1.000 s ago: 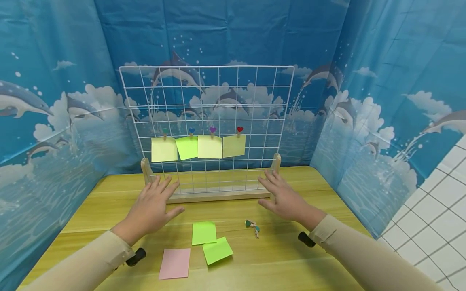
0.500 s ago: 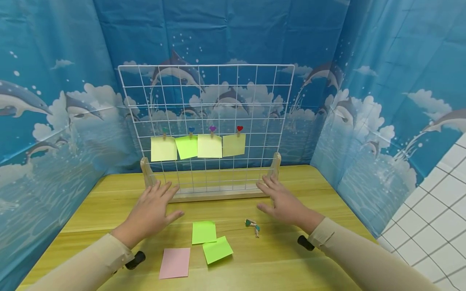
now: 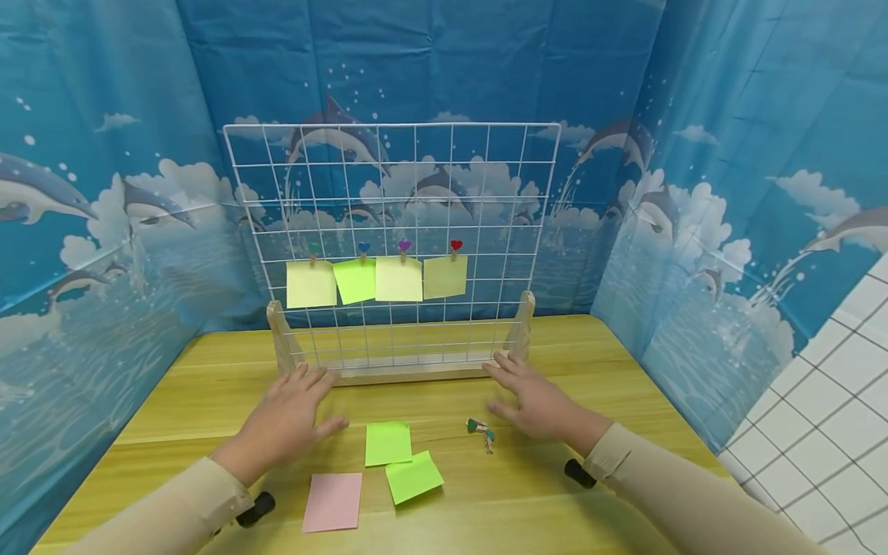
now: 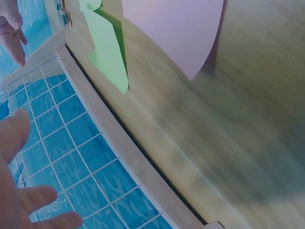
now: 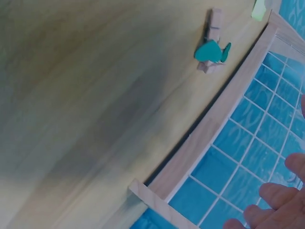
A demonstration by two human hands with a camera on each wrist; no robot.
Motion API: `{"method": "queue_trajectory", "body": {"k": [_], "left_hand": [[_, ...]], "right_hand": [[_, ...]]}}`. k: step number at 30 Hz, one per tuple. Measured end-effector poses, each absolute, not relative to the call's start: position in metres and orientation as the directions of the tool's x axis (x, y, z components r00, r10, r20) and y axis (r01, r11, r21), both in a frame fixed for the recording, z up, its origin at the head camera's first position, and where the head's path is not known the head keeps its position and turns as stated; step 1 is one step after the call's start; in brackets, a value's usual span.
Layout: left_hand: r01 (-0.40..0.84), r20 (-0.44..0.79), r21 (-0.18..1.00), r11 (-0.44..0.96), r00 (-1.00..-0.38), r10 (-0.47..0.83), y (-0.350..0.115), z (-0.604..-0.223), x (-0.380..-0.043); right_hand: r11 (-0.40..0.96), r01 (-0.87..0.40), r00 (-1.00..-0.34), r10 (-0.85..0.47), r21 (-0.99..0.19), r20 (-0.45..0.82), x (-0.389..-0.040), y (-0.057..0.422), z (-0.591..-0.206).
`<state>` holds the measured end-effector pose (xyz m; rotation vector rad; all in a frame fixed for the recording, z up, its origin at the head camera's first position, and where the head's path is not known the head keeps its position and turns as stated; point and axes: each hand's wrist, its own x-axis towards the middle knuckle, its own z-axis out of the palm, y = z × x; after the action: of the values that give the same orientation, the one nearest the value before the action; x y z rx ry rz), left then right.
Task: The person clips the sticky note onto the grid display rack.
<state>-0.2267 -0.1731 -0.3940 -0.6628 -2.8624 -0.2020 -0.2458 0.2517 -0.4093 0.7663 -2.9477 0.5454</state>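
Observation:
My left hand point(image 3: 287, 416) is held over the table with fingers spread, in front of the left foot of a white wire grid board point(image 3: 434, 179); it holds nothing. My right hand point(image 3: 537, 399) likewise holds nothing, its fingers extended before the board's right end. Close to its thumb lie small wooden clothespins point(image 5: 209, 50) with green hearts. Two green sticky notes point(image 3: 388, 443), partly overlapping, lie between the hands, with a pink sticky note point(image 3: 332, 502) nearer me. Several yellow and green notes point(image 3: 311, 285) hang in a row on the grid under heart-topped clothespins point(image 3: 405, 250).
The board's wooden base point(image 3: 409, 375) runs along the back of the yellow wood-grain table point(image 3: 548, 501). Blue dolphin-print curtains point(image 3: 527, 62) enclose the back and sides. White tiles point(image 3: 846, 401) show at the far right.
Both hands have drifted slightly down and back from the board, and the right hand also a little leftward. Notes and clothespins stay as they were.

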Motion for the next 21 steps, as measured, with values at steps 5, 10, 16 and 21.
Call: {"method": "queue_trajectory", "body": {"k": [5,10,16,21], "left_hand": [[0.434,0.186,0.102,0.895,-0.892,0.412,-0.175,-0.398,-0.225],[0.428,0.129,0.121,0.896,-0.901,0.413,-0.179,-0.402,-0.221],[0.405,0.056,0.134,0.904,-0.914,0.402,-0.183,-0.41,-0.217],[0.399,0.012,0.163,0.902,-0.915,0.403,-0.184,-0.415,-0.212]], "right_hand": [[0.813,-0.484,-0.873,-0.474,-0.323,0.117,-0.245,0.25,-0.416],[0.812,-0.489,-0.868,-0.488,-0.317,0.089,-0.248,0.251,-0.424],[0.817,-0.478,-0.869,-0.492,-0.323,0.042,-0.248,0.249,-0.427],[0.811,-0.468,-0.864,-0.503,-0.35,-0.011,-0.249,0.25,-0.43]]}}
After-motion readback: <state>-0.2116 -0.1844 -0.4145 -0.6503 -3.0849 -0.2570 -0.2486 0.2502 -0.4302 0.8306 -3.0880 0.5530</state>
